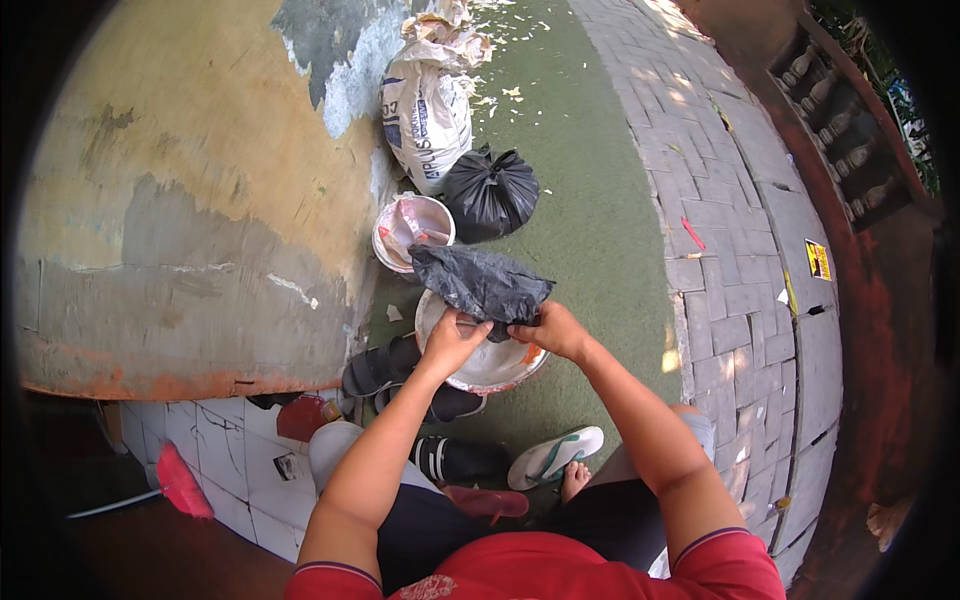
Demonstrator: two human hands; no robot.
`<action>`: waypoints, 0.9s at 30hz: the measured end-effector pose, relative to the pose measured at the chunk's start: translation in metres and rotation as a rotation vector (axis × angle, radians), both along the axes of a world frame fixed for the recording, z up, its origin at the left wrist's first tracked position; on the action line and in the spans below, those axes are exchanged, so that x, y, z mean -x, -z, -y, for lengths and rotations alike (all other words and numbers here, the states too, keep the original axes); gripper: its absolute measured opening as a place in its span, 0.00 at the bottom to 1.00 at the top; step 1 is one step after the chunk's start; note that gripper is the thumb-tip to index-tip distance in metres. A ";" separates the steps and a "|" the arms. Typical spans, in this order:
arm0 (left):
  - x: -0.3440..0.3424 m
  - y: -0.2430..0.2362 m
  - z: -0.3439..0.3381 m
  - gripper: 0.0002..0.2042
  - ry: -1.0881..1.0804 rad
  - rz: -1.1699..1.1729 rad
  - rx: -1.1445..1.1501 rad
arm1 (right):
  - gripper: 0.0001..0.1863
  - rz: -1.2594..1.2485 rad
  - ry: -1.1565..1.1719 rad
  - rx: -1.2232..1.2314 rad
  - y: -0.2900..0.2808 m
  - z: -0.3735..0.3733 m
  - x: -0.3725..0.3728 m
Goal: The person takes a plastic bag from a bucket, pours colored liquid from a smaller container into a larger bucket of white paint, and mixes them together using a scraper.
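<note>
fingers of both the left hand (pixel 452 338) and right hand (pixel 548 328) are pinching a crumpled black plastic bag (pixel 480 282) over a white bucket (pixel 490 368).

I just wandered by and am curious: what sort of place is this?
Probably an outdoor yard beside a house: a weathered, peeling wall, a brick-paved path, and sandals left on the ground by full sacks.

Black bag (pixel 480 282) hides most of the white bucket (pixel 490 370).

An outdoor yard beside a house: a peeling wall (pixel 180 180), with paving bricks (pixel 720 200), sacks (pixel 425 110) and sandals (pixel 385 365) near it.
</note>
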State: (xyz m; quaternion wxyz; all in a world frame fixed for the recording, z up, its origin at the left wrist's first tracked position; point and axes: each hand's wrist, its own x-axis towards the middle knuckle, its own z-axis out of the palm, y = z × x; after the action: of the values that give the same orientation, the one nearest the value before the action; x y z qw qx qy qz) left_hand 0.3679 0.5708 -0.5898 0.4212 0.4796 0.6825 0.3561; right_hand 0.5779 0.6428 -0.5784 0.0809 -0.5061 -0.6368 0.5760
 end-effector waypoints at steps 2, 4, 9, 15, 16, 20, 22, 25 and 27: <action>0.003 0.006 -0.001 0.21 -0.021 -0.023 0.017 | 0.20 -0.207 -0.042 -0.134 0.000 0.013 0.008; 0.011 0.011 0.001 0.20 -0.050 0.000 0.044 | 0.25 -0.267 -0.075 -0.011 -0.027 0.020 0.015; 0.005 0.004 -0.002 0.18 -0.041 -0.184 -0.117 | 0.33 -0.062 -0.258 -0.137 -0.010 0.008 -0.005; 0.014 0.010 -0.004 0.18 0.064 -0.050 -0.117 | 0.35 -0.213 -0.070 -0.430 0.032 -0.004 -0.006; 0.017 0.014 -0.003 0.18 0.066 -0.048 -0.144 | 0.35 -0.234 -0.109 -0.332 0.033 -0.005 -0.002; 0.017 0.005 -0.005 0.19 0.127 -0.102 -0.081 | 0.36 -0.212 -0.126 -0.392 0.041 0.001 0.013; 0.015 -0.002 -0.008 0.18 0.121 -0.154 -0.057 | 0.32 -0.147 -0.045 -0.564 0.054 -0.001 0.012; 0.025 -0.004 -0.006 0.13 0.055 -0.200 -0.116 | 0.27 -0.022 0.007 -0.543 0.037 -0.004 0.010; 0.031 -0.001 -0.007 0.09 0.045 -0.254 -0.068 | 0.20 0.030 0.073 -0.514 0.022 -0.008 0.007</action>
State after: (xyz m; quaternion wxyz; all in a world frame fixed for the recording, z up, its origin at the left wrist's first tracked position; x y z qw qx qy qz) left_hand 0.3366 0.5779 -0.5889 0.3228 0.5499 0.7069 0.3061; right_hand 0.5707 0.6509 -0.6006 0.2182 -0.5000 -0.7447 0.3845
